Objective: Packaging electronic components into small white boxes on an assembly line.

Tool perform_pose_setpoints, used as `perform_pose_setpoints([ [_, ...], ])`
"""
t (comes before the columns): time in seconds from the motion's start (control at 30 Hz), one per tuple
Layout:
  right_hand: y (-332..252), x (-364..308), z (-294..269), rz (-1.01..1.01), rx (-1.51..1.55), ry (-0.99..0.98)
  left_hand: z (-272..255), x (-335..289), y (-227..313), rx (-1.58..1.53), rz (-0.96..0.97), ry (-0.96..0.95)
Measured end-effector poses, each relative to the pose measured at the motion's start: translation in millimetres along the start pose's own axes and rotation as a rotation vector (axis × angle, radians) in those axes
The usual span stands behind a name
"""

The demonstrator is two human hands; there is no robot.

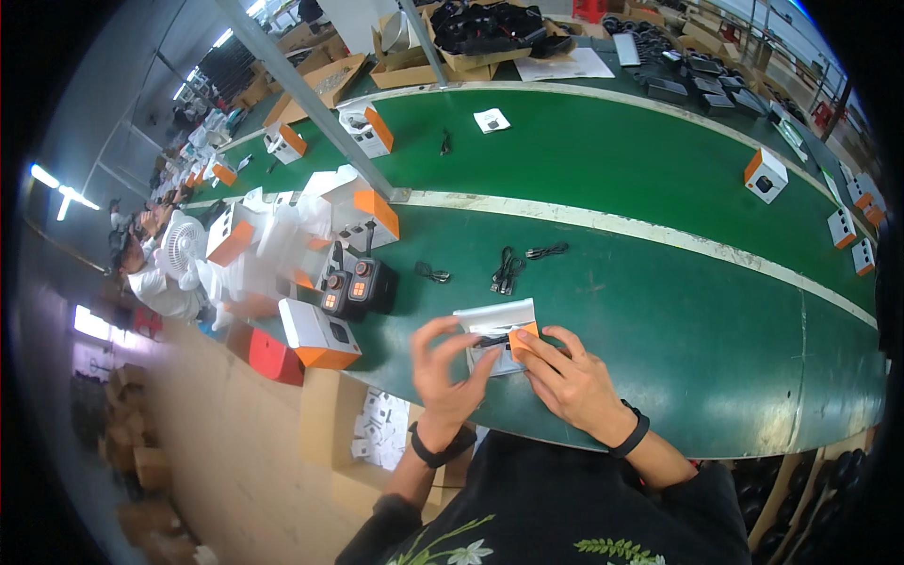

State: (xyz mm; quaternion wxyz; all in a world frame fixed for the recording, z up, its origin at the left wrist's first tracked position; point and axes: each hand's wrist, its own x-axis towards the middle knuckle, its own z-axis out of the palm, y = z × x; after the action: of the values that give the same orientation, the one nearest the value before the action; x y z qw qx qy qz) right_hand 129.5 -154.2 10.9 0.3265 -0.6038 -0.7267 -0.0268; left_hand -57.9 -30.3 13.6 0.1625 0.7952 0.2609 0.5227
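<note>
A small white-and-orange box (pixel 494 314) stands open on the green bench in front of me, with a dark cable (pixel 492 341) partly visible inside. My right hand (pixel 572 379) grips the box at its orange side, thumb and fingers closed on it. Curled around the box's left side, my left hand (pixel 443 372) has its fingers apart; whether a fingertip touches the cable is unclear. Beyond the box lie a coiled black cable (pixel 508 271), a shorter cable (pixel 547 251) and another small cable (pixel 432 273). Two black devices with orange buttons (pixel 361 285) stand to the left.
A white-and-orange box (pixel 318 335) sits at the bench's left edge, near piled boxes and white packaging (pixel 282 235). Below is a carton of white papers (pixel 381 424). Past a pale rail (pixel 565 218), a green belt (pixel 603 141) carries more boxes. A metal post (pixel 311 99) rises at left.
</note>
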Motion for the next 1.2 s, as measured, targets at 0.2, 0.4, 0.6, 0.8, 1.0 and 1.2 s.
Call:
perform_pose_setpoints([
  [0.2,-5,5,-9,-0.035,-0.029,-0.036,-5,-5,-30,-0.88,-0.741,-0.136],
  [0.4,-8,-8,3,0.096,0.154,0.021,-6,6,-34,-0.302,-0.108,-0.431],
  [0.6,-5,-5,0,0.046,0.259,0.147,-28,1,-24,-0.202,0.129,-0.525],
  [0.8,6,-10,12,0.169,0.459,0.163,-25,-11,-32,-0.176,0.115,-0.438],
  [1.0,13,-4,4,-0.028,0.175,0.067,-31,1,-33,-0.138,0.157,-0.544],
  [1.2,5,11,-9,-0.082,0.147,0.034,-36,-11,-34,-0.044,0.206,-0.588],
])
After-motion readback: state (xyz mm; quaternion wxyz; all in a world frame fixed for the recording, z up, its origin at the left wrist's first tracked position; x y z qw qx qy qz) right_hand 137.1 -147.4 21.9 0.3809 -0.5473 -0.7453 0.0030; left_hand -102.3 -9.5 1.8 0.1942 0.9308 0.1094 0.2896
